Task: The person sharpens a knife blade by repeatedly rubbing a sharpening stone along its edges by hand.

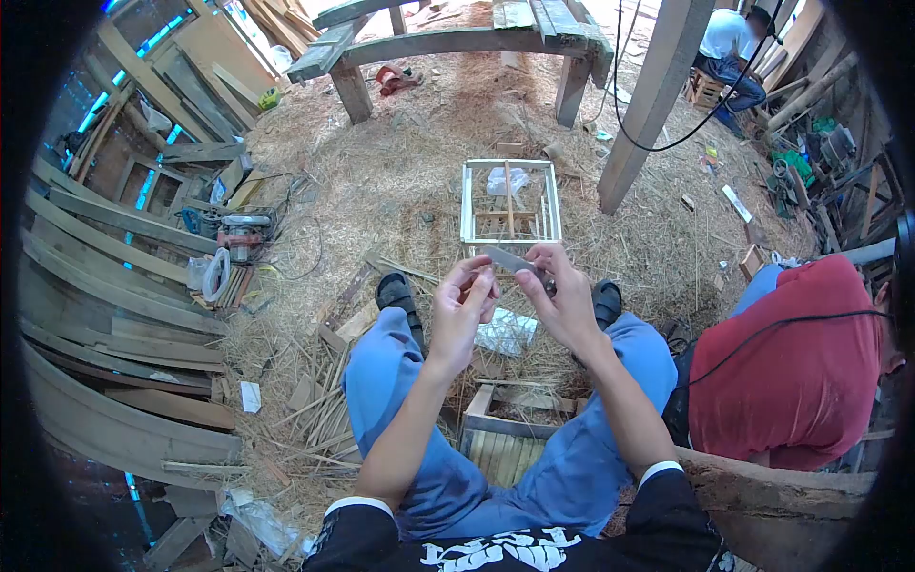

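Note:
My right hand (564,297) is closed round one end of a flat grey strip (510,258), which looks thin and stiff like a blade; its material is not clear. The strip slants up to the left, toward my other hand. My left hand (464,310) has its fingers curled and the thumb pressed against them, close to the strip's free end. Whatever lies between those fingers is hidden. Beyond both hands, a pale wooden frame (466,205) with crossbars lies on the floor. Between my legs is a slatted wooden piece (510,458).
A wooden workbench (457,41) stands at the back, with a post (658,105) to its right. A person in a red shirt (782,372) is close on my right; another person (729,48) sits far right. Planks (124,315) and a power tool (243,236) are at left.

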### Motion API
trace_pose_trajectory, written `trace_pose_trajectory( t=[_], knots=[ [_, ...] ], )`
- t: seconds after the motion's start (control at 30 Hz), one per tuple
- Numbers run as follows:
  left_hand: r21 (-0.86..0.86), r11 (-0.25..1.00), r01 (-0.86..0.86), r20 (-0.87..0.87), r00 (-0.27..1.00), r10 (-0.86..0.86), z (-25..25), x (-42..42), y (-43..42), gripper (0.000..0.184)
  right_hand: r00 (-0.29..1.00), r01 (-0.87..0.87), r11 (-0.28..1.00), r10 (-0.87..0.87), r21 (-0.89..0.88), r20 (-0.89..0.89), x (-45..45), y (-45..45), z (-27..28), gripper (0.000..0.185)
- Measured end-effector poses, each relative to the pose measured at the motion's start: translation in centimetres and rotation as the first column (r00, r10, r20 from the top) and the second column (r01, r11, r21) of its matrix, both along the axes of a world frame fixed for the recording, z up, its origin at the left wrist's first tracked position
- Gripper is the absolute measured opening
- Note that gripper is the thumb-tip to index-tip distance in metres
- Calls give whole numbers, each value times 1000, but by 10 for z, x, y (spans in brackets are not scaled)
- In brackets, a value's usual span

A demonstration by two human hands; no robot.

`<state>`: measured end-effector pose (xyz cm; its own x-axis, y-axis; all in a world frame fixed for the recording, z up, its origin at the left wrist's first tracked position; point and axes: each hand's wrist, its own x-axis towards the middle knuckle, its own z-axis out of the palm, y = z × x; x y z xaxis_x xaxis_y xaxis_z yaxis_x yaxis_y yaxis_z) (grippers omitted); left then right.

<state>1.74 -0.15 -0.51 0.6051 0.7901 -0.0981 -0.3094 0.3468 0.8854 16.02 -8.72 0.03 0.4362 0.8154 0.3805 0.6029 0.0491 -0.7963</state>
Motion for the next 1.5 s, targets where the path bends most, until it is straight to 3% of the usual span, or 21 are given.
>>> trace_pose_trajectory(
  t=[0.17, 0.37, 0.47, 0.87, 1.1, 1.27, 1.37, 1.5],
  knots=[
    [-19, 995, 95, 72, 993, -94, -11, 0, -1, 22, 996, -31, 997, 26, 66, 81, -1, 2, -8, 36],
    [-21, 990, 140, 51, 989, -139, -5, 0, -5, 25, 994, -92, 994, 95, -61, 55, 0, -3, -2, 43],
    [-7, 989, 146, 58, 988, -145, -7, -1, -6, 26, 994, -110, 993, 110, -31, -5, -1, -4, -1, 45],
    [-47, 958, 282, 92, 956, -277, -3, -9, -4, 28, 943, -82, 993, 51, 80, 330, 12, -9, 0, 49],
    [-30, 954, 298, 95, 951, -294, -7, -11, -1, 11, 922, 29, 999, -45, 46, 385, 19, -13, 5, 48],
    [-50, 954, 297, 57, 954, -294, 0, -14, 0, 20, 926, 191, 980, -198, 53, 322, 36, -12, 4, 45],
    [-44, 951, 305, 41, 952, -303, 3, -19, -2, 24, 875, 461, 886, -464, 57, 137, 65, -11, 6, 41],
    [-71, 966, 249, 21, 968, -249, 1, -20, 2, 26, 876, 436, 897, -442, 75, 191, 62, -21, 10, 37]
  ],
)
